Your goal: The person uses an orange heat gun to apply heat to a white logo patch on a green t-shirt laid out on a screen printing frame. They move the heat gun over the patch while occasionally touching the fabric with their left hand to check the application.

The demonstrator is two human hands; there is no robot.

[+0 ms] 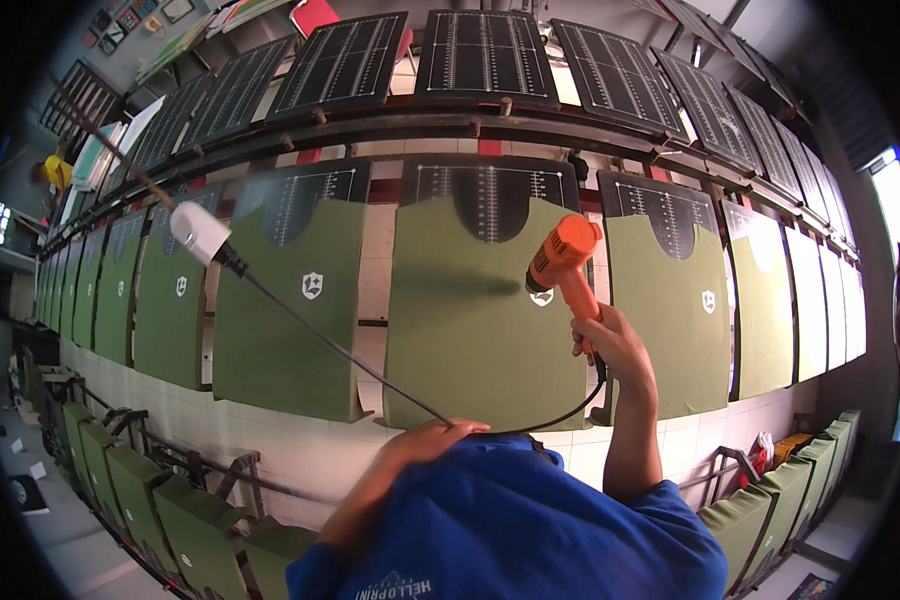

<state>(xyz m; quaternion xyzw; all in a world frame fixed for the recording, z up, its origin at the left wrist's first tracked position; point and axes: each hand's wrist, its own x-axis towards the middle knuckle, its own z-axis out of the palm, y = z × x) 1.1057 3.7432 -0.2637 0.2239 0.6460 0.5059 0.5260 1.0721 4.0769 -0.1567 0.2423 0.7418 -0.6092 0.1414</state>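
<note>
Two hands [615, 345] [438, 438], one heat gun [570, 262]

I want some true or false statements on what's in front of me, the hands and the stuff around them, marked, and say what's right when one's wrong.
1. The right hand holds an orange heat gun. True.
2. The left hand grips the white power connector. False: the connector hangs apart from it, up and to the left; the hand is by the black cord.
3. The heat gun is over green cloth. True.
4. The farthest row of boards is draped in green. False: those boards are bare, black with white markings.
5. The person wears a blue top. True.
</note>
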